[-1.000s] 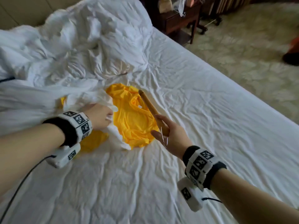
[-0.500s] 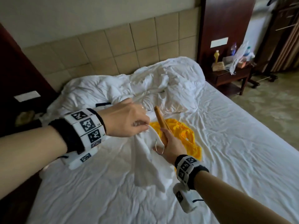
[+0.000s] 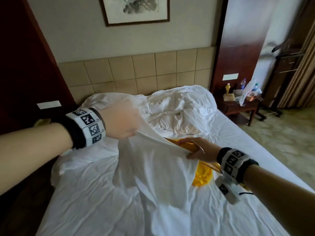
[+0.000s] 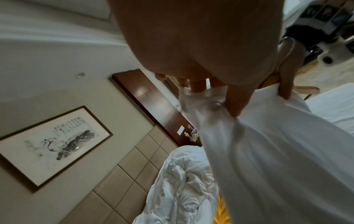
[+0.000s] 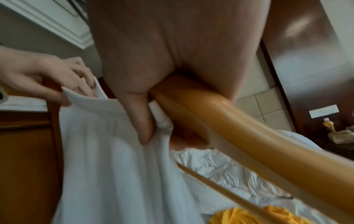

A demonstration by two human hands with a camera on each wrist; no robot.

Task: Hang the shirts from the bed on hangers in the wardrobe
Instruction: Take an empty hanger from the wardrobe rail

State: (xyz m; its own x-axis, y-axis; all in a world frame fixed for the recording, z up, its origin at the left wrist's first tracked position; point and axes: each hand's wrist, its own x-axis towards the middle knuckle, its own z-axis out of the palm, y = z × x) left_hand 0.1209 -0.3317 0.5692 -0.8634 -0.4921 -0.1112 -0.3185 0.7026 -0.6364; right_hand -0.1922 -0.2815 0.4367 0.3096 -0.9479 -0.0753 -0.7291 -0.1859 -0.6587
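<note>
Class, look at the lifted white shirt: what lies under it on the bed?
Under the white shirt a yellow shirt shows on the bed sheet; most of it is covered. The wooden hanger is partly hidden too.

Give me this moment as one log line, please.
left hand: holds white shirt edge | right hand: grips wooden hanger, pinches shirt | yellow shirt: on bed
</note>
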